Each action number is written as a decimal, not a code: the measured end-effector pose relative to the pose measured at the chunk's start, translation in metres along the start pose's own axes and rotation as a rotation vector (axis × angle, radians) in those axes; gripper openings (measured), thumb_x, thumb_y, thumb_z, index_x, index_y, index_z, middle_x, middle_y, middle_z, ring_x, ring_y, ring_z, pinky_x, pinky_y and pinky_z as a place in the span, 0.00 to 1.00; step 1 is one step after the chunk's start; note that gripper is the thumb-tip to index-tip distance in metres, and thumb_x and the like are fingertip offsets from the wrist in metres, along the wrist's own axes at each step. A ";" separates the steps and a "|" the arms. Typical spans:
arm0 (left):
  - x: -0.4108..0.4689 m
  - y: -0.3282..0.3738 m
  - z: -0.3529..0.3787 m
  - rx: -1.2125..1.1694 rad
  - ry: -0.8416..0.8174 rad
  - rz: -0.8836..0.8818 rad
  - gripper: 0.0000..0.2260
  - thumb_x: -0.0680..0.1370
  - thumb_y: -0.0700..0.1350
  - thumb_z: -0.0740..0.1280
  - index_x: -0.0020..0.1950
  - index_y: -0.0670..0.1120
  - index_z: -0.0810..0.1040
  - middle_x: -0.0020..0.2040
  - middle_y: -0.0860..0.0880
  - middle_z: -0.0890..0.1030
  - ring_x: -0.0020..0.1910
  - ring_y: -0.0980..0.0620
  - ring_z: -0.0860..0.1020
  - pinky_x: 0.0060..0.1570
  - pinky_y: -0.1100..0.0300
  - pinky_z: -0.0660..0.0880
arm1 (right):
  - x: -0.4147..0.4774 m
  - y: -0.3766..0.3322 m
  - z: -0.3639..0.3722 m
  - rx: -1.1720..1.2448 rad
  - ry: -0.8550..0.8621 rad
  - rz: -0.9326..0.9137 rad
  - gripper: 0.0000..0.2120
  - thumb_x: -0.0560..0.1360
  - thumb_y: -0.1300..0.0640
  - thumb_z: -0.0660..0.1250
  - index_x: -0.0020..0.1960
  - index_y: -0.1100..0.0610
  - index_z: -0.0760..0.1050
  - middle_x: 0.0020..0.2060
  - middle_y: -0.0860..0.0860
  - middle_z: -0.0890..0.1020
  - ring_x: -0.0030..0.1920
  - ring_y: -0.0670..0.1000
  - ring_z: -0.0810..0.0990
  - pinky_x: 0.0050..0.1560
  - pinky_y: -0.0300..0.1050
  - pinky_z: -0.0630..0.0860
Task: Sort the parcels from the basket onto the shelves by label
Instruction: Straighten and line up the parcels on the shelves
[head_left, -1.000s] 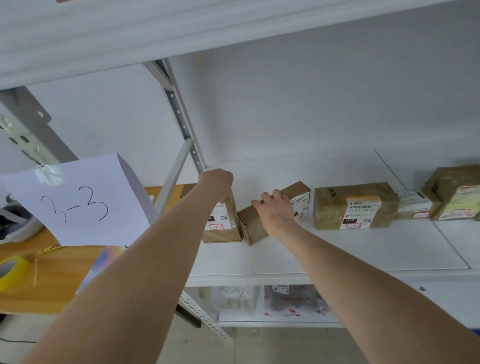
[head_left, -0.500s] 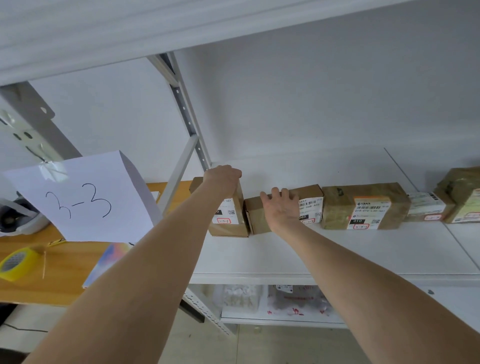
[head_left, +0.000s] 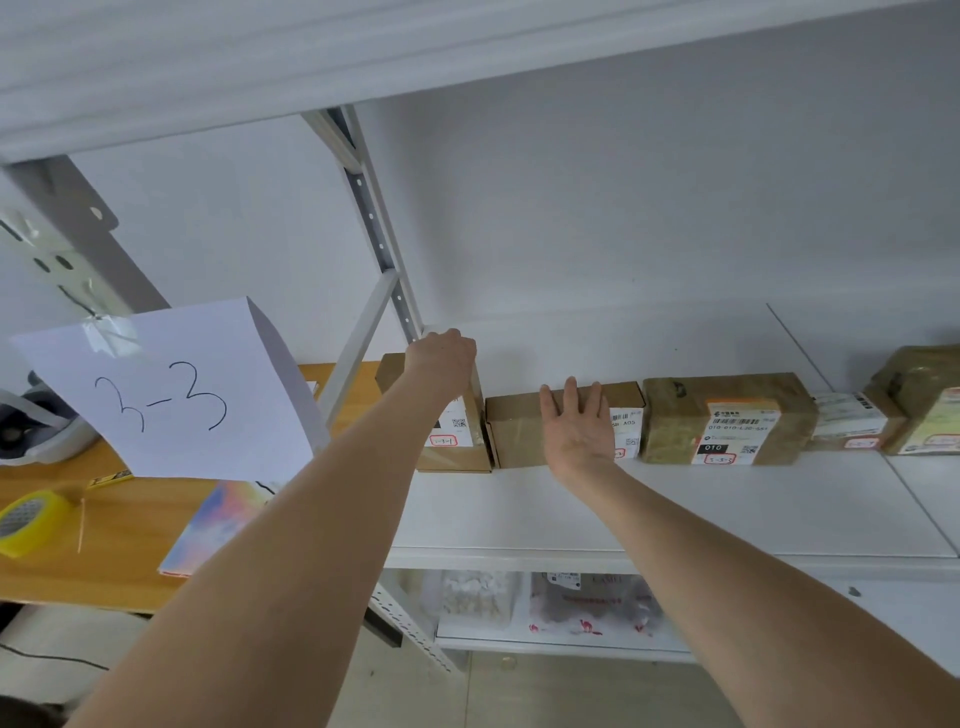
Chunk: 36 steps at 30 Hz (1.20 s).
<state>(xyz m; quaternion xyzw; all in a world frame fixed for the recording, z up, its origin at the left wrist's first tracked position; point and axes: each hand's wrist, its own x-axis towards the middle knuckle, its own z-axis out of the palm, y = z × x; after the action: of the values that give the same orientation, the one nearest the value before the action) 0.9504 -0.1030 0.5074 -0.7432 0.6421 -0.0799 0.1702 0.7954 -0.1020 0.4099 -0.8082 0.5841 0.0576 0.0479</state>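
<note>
Fingers of the right hand (head_left: 576, 431) lie straight and flat on the front of the small box (head_left: 514, 436), in the middle of the frame. It presses and does not grab. The left hand (head_left: 441, 358) is curled over the top of the tall box (head_left: 462, 460) just to the left and holds it.

The small box lies long side to side on the shelf (head_left: 675, 514). It touches the tall box on one side and the wrapped parcel (head_left: 670, 415) on the other. The right hand is nearer, so I think it will push the box straight back.

More parcels sit toward the right edge. The basket is not in view. Bags (head_left: 587, 603) lie on the lower shelf.
</note>
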 end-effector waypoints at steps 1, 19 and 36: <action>0.000 0.000 0.000 0.000 0.003 -0.001 0.17 0.75 0.36 0.65 0.64 0.44 0.70 0.57 0.46 0.72 0.57 0.45 0.75 0.43 0.56 0.72 | 0.000 -0.003 0.000 0.007 0.001 0.008 0.38 0.78 0.59 0.61 0.78 0.55 0.40 0.77 0.62 0.44 0.75 0.70 0.43 0.75 0.60 0.46; 0.021 0.002 0.004 -0.053 0.022 -0.016 0.20 0.76 0.36 0.64 0.67 0.45 0.66 0.61 0.46 0.69 0.63 0.45 0.70 0.45 0.55 0.72 | 0.037 -0.005 0.002 0.004 0.081 0.026 0.38 0.76 0.55 0.65 0.78 0.49 0.45 0.74 0.58 0.56 0.75 0.68 0.49 0.73 0.62 0.52; 0.020 0.141 0.041 -0.305 -0.068 0.255 0.35 0.76 0.49 0.68 0.77 0.52 0.51 0.76 0.49 0.54 0.74 0.45 0.55 0.66 0.40 0.61 | 0.002 0.152 0.018 -0.016 0.016 0.265 0.39 0.79 0.45 0.59 0.79 0.55 0.39 0.78 0.58 0.44 0.77 0.64 0.44 0.76 0.59 0.46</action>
<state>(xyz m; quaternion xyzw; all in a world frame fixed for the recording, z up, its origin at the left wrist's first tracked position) 0.8363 -0.1329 0.4172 -0.6753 0.7296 0.0658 0.0860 0.6510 -0.1491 0.3906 -0.7246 0.6858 0.0617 0.0289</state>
